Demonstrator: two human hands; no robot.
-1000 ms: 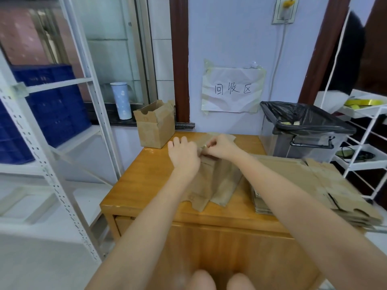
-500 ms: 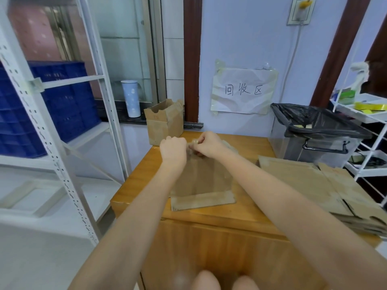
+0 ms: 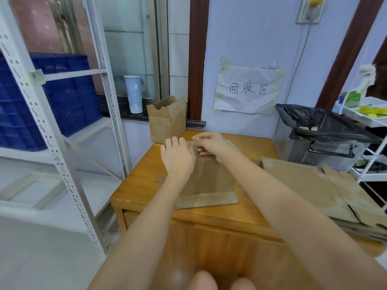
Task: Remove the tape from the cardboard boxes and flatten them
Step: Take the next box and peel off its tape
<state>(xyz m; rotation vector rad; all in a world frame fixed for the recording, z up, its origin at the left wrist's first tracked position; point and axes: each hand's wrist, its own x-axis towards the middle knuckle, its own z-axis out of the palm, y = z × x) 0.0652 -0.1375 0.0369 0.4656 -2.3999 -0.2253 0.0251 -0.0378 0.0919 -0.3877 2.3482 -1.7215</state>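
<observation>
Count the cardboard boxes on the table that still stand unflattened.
1: the open box at the table's far left corner. The box under the hands lies flattened, and a flattened stack sits at right. Others may be out of view.

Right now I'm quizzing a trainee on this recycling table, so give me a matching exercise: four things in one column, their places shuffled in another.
Things:
1. upright box
2. flattened boxes
3. bin
4. cup

Places:
A. window ledge
B. far left corner of the table
C. stacked at the table's right
D. far right, behind the stack

Pairs: 1-B, 2-C, 3-D, 4-A
</observation>
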